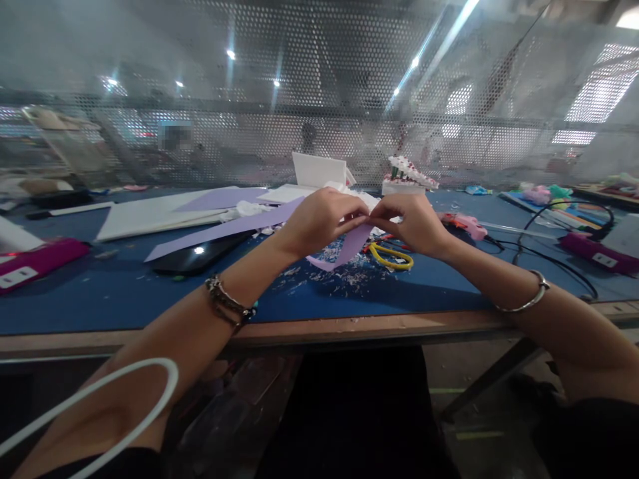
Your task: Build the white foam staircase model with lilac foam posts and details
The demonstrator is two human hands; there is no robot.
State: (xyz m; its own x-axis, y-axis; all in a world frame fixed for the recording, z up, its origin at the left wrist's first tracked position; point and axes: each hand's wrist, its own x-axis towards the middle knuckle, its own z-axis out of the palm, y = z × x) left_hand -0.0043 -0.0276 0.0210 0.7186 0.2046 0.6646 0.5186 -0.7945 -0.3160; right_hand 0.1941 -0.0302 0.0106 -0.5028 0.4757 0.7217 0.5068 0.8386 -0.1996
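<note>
Head view, left hand and right hand with fingers pressed together, pinching a purple strip between them, strip curling above scraps on the blue worktop, scissors near, white box-like form behind, contents hidden.

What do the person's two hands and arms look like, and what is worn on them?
Both the left hand and right hand are gloveless. A dark, chunky bracelet with a small turquoise bit circles the left wrist; a thin silvery bangle circles the right forearm. Black sleeves show at the lower edges. A white loop, perhaps a cable, crosses before the left arm.
</note>
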